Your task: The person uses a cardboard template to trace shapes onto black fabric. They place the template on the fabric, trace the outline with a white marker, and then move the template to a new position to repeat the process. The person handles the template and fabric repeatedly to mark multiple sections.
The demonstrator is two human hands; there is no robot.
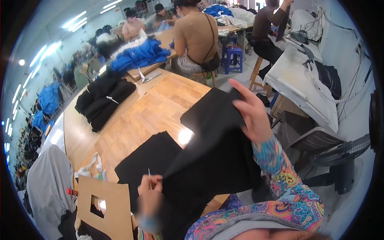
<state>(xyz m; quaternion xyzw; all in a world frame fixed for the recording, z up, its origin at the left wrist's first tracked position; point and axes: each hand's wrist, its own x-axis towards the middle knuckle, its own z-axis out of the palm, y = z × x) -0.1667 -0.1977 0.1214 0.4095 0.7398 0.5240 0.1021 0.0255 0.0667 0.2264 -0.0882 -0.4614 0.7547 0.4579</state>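
My left hand (150, 194) is closed around a thin pen-like stick (149, 172) with its pale tip pointing up. Its fingers also touch the edge of a black cloth piece (216, 160), which stretches up to the right, partly raised and blurred. At the cloth's upper right edge is my right hand (253, 114), index finger stretched out, the cloth passing between its fingers. Flat on the table under the raised piece lies more black cloth (144, 154). A brown cardboard template (89, 200) with a square cut-out is left of my left hand.
The wooden table (156, 106) carries a tied black cloth bundle (105, 100) and a blue garment pile (140, 56). A grey-draped shape (50, 192) stands at left. To the right are a black fan (340, 160), a chair (306, 134) and a white worktable (300, 84). People sit beyond.
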